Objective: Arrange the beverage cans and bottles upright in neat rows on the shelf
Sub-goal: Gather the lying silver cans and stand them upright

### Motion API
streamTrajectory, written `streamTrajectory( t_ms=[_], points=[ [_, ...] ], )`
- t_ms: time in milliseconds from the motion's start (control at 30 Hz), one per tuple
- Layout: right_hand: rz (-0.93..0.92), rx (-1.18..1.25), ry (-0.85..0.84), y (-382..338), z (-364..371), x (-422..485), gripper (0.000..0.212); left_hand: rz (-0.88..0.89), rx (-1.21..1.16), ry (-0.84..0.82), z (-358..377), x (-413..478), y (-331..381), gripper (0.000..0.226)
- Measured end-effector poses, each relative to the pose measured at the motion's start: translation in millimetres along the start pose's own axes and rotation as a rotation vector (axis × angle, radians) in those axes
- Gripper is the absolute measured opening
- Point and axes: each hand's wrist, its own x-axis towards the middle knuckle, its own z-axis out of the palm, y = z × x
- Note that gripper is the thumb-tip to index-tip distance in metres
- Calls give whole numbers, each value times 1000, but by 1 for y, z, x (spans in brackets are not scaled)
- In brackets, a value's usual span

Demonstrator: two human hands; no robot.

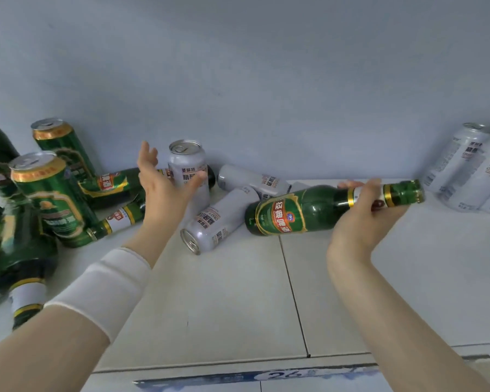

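My right hand grips the neck of a green glass bottle, held sideways just above the white shelf. My left hand is open, its fingers spread, right beside an upright silver can at the back. Two more silver cans lie on their sides: one in front of it and another behind the bottle. On the left stand two upright green cans, with green bottles lying between them and my left hand.
Upright silver cans are grouped at the back right against the pale wall. More green bottles crowd the far left edge. A seam runs across the shelf surface, and a blue label strip lines the front edge.
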Motion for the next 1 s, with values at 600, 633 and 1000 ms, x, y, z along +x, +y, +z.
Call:
streamTrajectory(
  t_ms=[600, 633, 1000],
  points=[
    [-262, -265, -386, -10, 47, 10, 18, 28, -38, 17, -15, 15, 43, 70],
    [-260, -267, -390, -10, 47, 10, 17, 35, -42, 14, -16, 13, 47, 70],
    [-293, -373, -470, -26, 34, 8, 20, 106, -93, -123, -11, -7, 77, 70]
  ],
)
